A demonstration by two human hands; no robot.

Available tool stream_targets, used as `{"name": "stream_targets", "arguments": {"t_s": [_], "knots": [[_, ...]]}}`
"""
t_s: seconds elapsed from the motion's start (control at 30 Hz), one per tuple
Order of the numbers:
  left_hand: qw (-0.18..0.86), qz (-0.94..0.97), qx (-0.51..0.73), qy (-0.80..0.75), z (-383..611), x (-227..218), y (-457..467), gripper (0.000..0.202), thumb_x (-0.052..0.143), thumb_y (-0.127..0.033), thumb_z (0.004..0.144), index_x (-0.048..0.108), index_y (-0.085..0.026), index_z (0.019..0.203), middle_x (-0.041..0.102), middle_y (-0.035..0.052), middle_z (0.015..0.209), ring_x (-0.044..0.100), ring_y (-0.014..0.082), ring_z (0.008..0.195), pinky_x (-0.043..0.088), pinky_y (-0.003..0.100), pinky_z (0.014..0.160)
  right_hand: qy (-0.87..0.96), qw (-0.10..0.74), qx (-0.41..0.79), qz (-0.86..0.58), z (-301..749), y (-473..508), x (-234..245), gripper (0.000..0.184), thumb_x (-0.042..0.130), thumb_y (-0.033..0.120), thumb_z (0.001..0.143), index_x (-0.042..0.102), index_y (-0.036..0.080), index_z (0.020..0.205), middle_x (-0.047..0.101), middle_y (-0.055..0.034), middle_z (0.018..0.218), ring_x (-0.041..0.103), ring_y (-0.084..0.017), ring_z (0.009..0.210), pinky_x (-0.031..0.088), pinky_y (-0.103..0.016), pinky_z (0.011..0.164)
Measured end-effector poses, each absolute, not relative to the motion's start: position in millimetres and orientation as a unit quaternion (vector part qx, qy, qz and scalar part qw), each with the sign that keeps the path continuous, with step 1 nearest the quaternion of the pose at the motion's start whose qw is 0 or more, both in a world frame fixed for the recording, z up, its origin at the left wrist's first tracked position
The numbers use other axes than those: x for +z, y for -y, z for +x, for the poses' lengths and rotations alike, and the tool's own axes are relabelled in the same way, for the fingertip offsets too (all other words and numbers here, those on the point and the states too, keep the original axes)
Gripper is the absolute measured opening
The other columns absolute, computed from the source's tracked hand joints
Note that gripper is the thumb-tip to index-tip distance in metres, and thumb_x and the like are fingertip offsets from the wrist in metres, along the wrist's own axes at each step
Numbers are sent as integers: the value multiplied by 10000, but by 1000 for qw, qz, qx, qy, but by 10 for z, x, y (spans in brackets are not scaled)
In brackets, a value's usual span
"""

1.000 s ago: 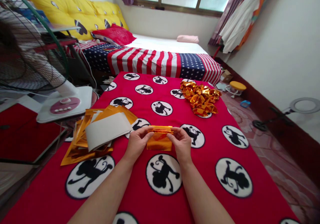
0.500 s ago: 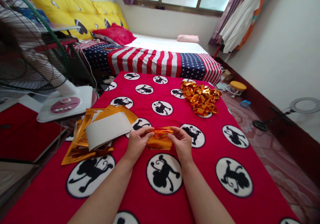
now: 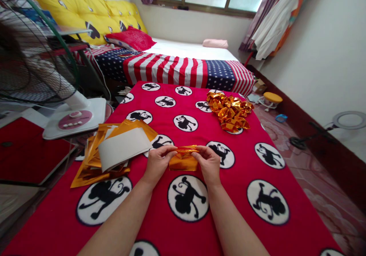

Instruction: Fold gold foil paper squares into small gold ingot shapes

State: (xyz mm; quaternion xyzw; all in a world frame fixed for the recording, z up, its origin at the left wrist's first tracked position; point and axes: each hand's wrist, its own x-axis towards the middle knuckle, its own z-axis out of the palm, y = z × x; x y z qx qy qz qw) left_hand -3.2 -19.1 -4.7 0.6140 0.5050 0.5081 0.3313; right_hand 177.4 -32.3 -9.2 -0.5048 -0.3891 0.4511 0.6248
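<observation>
A sheet of gold foil paper (image 3: 183, 164) is held level over the red cloth, its far edge folded into a narrow strip. My left hand (image 3: 158, 162) pinches the left end of that fold between thumb and fingers. At the right end my right hand (image 3: 208, 162) pinches it the same way. Left of my hands lies a loose stack of gold foil sheets (image 3: 88, 168), with pale grey-white sheets (image 3: 122, 149) on top. Farther off to the right is a heap of folded gold foil pieces (image 3: 228, 111).
The red cloth with monkey circles (image 3: 228, 218) covers the table. A fan on a white base (image 3: 94, 113) stands at the left edge. Behind is a bed with a flag-patterned cover (image 3: 177, 71). On the floor at right are an orange-topped stool (image 3: 272, 97) and a ring-shaped stand (image 3: 349, 120).
The folded strip at the foil's far edge has shifted a little, and more of the sheet shows beyond it. Both hands stay in nearly the same place, still pinching.
</observation>
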Motion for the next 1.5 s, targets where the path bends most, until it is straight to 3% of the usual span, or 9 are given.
{"name": "stream_targets", "arguments": {"t_s": [1.0,1.17,1.33,1.43,1.5], "knots": [[284,620,524,-510,-9,-55,210,43,712,-216,773,750,-196,770,753,14,774,695,158,702,549,235,673,406,643,388,-520,1753,342,-82,154,798,266,637,682,180,691,645,8,640,579,-134,597,473,-254,574],[218,662,529,-484,-26,-50,179,54,687,-182,789,725,-200,755,683,52,978,657,175,885,529,290,808,423,633,386,-521,1769,346,-100,125,787,241,662,678,190,695,630,12,657,562,-129,610,458,-252,584],[157,681,518,-493,-35,-28,166,55,679,-188,804,703,-205,758,681,57,1067,617,212,1039,467,373,946,492,631,308,-514,1802,338,-77,83,767,232,698,692,199,684,625,-33,868,589,-162,776,469,-268,643],[156,702,494,-489,-35,-12,180,74,670,-181,813,693,-209,749,735,20,886,660,192,908,477,352,884,518,619,266,-527,1817,346,-37,71,759,238,715,700,204,693,634,-65,1075,594,-213,991,481,-324,826],[158,698,487,-501,-33,-4,193,60,685,-185,798,706,-212,749,739,4,791,674,183,814,491,328,821,523,611,278,-525,1818,359,-24,75,743,240,738,690,202,700,665,-67,1087,600,-228,1041,456,-360,921]]}}
